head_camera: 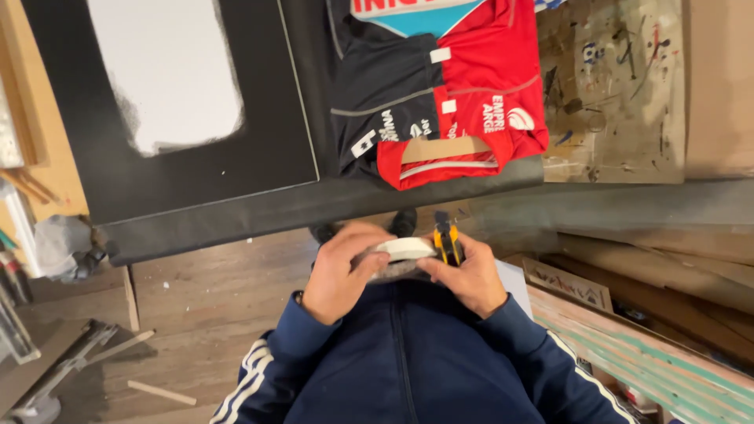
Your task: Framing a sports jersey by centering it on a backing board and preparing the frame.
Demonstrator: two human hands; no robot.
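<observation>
The roll of white tape (404, 249) sits in front of my chest, just off the bench's near edge. It looks light, stiff at the rim and tacky on the loose end, so I take it by the edges. My left hand (339, 275) pinches its side; my right hand (470, 276) pinches the other side and clamps a yellow utility knife (448, 242). A red-and-black jersey (440, 94) lies beyond on the dark bench (236, 208).
</observation>
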